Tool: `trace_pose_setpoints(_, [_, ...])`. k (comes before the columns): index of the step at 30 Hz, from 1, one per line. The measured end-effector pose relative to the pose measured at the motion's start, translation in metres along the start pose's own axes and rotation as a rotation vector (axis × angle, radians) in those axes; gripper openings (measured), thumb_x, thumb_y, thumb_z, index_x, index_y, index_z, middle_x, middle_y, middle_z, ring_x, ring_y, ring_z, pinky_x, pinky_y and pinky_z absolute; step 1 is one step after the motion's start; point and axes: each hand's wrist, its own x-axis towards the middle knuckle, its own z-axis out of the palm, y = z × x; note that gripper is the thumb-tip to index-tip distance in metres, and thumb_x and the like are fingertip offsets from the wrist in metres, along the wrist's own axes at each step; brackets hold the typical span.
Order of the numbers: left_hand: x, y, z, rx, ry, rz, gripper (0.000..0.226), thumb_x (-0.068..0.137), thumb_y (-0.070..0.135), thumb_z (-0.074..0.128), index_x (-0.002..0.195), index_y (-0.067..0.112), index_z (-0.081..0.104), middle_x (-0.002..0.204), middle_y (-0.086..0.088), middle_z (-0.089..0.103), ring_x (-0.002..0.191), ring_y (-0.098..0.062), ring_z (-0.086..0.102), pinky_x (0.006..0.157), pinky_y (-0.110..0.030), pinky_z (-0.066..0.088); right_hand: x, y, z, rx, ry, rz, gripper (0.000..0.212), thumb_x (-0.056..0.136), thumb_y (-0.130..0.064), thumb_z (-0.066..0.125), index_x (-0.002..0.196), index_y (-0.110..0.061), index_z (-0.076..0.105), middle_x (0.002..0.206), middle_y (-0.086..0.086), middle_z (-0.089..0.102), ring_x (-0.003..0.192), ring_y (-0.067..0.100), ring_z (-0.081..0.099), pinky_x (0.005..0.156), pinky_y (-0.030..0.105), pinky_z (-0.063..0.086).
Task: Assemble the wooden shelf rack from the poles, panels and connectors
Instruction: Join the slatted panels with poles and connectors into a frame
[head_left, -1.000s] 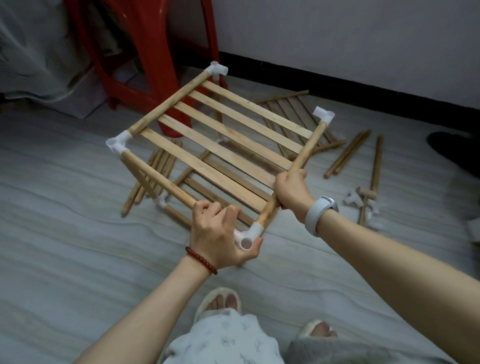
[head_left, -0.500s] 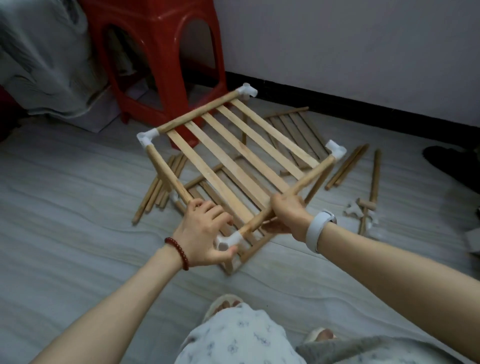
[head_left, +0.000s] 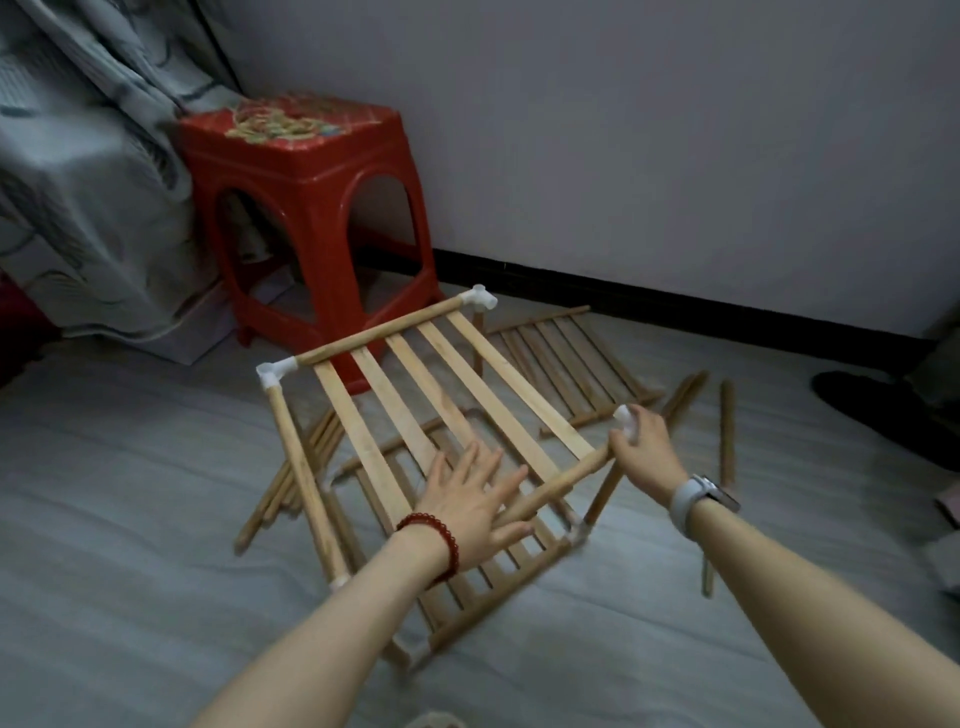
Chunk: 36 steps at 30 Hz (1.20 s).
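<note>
The rack (head_left: 415, 415) stood on the grey floor (head_left: 130, 519), made of smooth round poles, flat slats and white plastic corners. The left hand (head_left: 470, 506) lay flat on it, fingers spread wide. The right hand (head_left: 641, 449) curled round a white corner (head_left: 623, 415). Beyond the fingers lay a loose panel (head_left: 566, 353), and a shiny red stool (head_left: 306, 208) stood.

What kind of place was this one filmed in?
Probably a room at home, worked on the floor: a red stool stands against the wall, draped fabric hangs beside it, and rack parts lie around.
</note>
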Motion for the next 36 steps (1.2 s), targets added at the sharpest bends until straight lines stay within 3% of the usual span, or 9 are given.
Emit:
trace_pose_setpoints(2, [-0.002,-0.009,-0.004,-0.004,-0.038,0.003,0.067,0.089,0.064,0.030,0.146,0.041,0.004,0.157,0.005,-0.006,0.143,-0.021,-0.014,0.112,-0.051,-0.010,-0.004,0.004,0.000,-0.049,0.044,0.002,0.041,0.097,-0.028,0.044,0.132,-0.007,0.040,0.129,0.012,0.042,0.090,0.019,0.051,0.081,0.036,0.047])
trace_pose_setpoints(6, [-0.022,-0.026,-0.026,-0.023,-0.219,-0.090,0.080,0.083,0.053,0.053,0.147,0.038,0.008,0.156,0.010,0.009,0.143,-0.014,-0.002,0.113,-0.051,0.001,-0.038,0.020,0.006,-0.199,0.003,-0.081,0.029,0.093,-0.038,0.050,0.110,-0.015,0.051,0.099,0.000,0.055,0.086,0.018,0.055,0.069,0.030,0.043])
trace_pose_setpoints(9, [-0.028,-0.021,-0.050,0.025,-0.354,-0.224,0.062,0.083,0.046,0.055,0.139,0.026,0.037,0.146,0.004,0.032,0.134,-0.020,0.031,0.106,-0.045,0.029,-0.067,0.016,0.008,-0.112,-0.148,-0.154,0.010,0.093,-0.031,0.051,0.097,-0.022,0.053,0.083,-0.009,0.060,0.082,0.015,0.061,0.068,0.029,0.047])
trace_pose_setpoints(11, [-0.023,-0.004,-0.065,-0.014,-0.197,-0.275,0.037,0.088,0.044,0.052,0.118,0.024,0.052,0.125,0.004,0.050,0.109,-0.018,0.052,0.088,-0.034,0.044,-0.076,0.016,0.002,-0.091,-0.261,-0.187,0.014,0.094,-0.026,0.049,0.100,-0.020,0.060,0.089,-0.006,0.066,0.087,0.014,0.063,0.075,0.027,0.049])
trace_pose_setpoints(13, [-0.009,0.021,-0.075,0.029,0.014,-0.212,0.029,0.091,0.045,0.046,0.108,0.023,0.056,0.112,0.002,0.056,0.096,-0.019,0.056,0.084,-0.035,0.046,-0.075,0.024,-0.010,-0.096,-0.263,-0.159,0.021,0.095,-0.021,0.047,0.109,-0.014,0.062,0.099,-0.001,0.067,0.092,0.014,0.063,0.080,0.024,0.047])
trace_pose_setpoints(16, [0.028,0.061,-0.078,0.031,0.102,-0.080,0.040,0.093,0.047,0.041,0.125,0.024,0.048,0.123,-0.001,0.052,0.111,-0.022,0.052,0.096,-0.040,0.039,-0.061,0.051,-0.029,-0.074,-0.169,-0.048,0.025,0.096,-0.014,0.045,0.114,-0.007,0.060,0.106,0.007,0.067,0.098,0.020,0.062,0.085,0.027,0.045])
trace_pose_setpoints(21, [0.114,0.113,-0.055,-0.020,-0.065,0.033,0.055,0.095,0.044,0.040,0.144,0.025,0.025,0.145,-0.005,0.032,0.130,-0.027,0.036,0.104,-0.044,0.032,-0.018,0.125,-0.053,-0.077,0.020,0.170,0.027,0.095,-0.011,0.044,0.115,-0.006,0.060,0.115,0.014,0.064,0.109,0.029,0.058,0.092,0.034,0.044])
trace_pose_setpoints(29, [0.258,0.124,0.051,-0.013,-0.213,0.039,0.060,0.095,0.038,0.040,0.147,0.029,0.011,0.156,-0.004,0.005,0.140,-0.029,0.014,0.108,-0.048,0.029,0.096,0.242,-0.058,-0.157,0.232,0.397,0.029,0.094,-0.013,0.043,0.116,0.001,0.057,0.120,0.023,0.059,0.111,0.036,0.055,0.088,0.034,0.042])
trace_pose_setpoints(36, [0.314,0.101,0.160,0.059,-0.373,-0.031,0.069,0.094,0.045,0.038,0.147,0.036,-0.006,0.155,-0.001,-0.018,0.142,-0.028,-0.014,0.113,-0.051,0.011,0.193,0.296,-0.032,-0.249,0.208,0.505,0.043,0.095,-0.027,0.050,0.123,0.004,0.047,0.128,0.027,0.044,0.119,0.042,0.044,0.096,0.041,0.038])
